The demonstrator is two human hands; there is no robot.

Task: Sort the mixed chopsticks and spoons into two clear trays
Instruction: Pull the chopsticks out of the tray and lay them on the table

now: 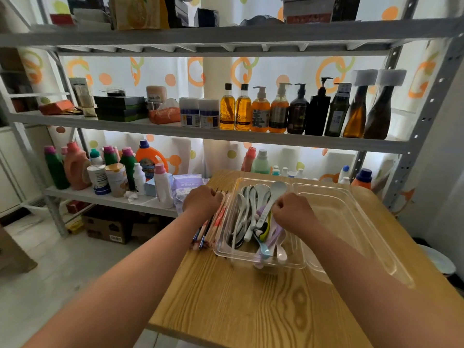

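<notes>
Gripping a bundle of chopsticks point(213, 225) with the left hand's point(202, 200) curled fingers point(214, 193) on the wooden surface point(251, 310) just left of the clear tray point(221, 250), pinching a pale spoon point(273, 198) by its handle in the right hand's point(293, 212) fingers above the spoons point(247, 212) heaped in that tray, with a second clear tray point(351, 222) touching its right side.

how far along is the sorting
Done: spoons lie in the left tray. In hand: the left hand grips the chopsticks beside it; the right hand holds a pale spoon over it. Left: chopsticks into the right tray, which holds nothing.
</notes>
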